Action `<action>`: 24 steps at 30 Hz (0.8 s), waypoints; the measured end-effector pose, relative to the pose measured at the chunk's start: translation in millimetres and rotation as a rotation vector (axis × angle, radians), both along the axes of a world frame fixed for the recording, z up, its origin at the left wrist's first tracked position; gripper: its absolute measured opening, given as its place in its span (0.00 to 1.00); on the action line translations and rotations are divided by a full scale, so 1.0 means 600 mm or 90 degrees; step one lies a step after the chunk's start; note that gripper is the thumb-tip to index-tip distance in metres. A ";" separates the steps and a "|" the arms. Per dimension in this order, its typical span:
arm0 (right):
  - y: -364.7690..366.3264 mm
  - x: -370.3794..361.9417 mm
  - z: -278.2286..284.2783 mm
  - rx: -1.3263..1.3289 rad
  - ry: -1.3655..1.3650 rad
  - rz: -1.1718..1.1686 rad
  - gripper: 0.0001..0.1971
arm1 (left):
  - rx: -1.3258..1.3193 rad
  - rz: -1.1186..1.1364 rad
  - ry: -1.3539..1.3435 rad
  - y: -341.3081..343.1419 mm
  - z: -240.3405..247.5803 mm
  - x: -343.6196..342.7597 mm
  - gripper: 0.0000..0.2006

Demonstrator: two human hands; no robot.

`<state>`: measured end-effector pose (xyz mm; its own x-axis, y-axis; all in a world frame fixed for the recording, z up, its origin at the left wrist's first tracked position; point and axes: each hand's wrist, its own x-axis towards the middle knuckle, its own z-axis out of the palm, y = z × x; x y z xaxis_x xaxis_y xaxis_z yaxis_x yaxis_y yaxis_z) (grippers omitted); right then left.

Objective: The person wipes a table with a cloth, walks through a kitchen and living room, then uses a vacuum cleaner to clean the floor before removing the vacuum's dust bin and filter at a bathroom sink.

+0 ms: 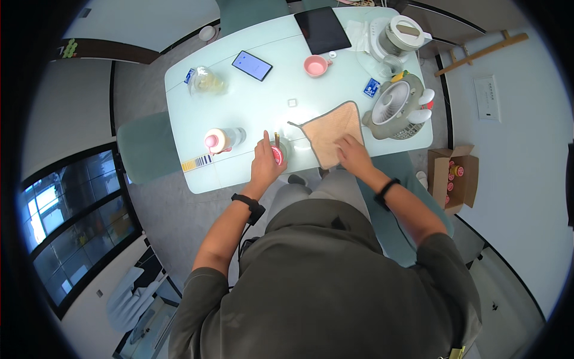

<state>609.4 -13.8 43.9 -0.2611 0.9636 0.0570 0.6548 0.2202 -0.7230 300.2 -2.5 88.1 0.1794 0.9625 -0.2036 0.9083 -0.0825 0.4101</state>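
Left hand curled around a small jar with a pink-red round face, fingers bent against its side; a narrow brown item stands beside it, kind unclear. Left hand (pixel 266 163), small jar (pixel 277 155) and narrow brown item (pixel 277 139) all at the near edge of the glass-topped table (pixel 269 107).

Right hand (pixel 355 158): fingers down on a tan cloth (pixel 330 128) with dark edging; cannot tell whether they pinch it. Cloth lies spread at the near edge, right of the jar, one corner pointing toward it.

Surroundings: pink-capped bottle (pixel 219 140) left of the jar; small white square (pixel 292 103) beyond it; smartphone (pixel 252 66), pink cup (pixel 315 66) and tablet (pixel 323 31) farther back. Cardboard box (pixel 439 179) on floor, right, holding pink-red-topped containers (pixel 458 170).
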 end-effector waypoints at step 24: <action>0.171 -0.052 -0.105 0.044 -0.297 -0.108 0.22 | -0.047 0.147 0.065 -0.146 0.074 -0.148 0.60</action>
<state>578.3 89.0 -19.2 -0.1143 0.9928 0.0367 0.9356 0.1200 -0.3320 211.6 -89.8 132.7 -0.0676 0.9574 -0.2806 0.9366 0.1579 0.3130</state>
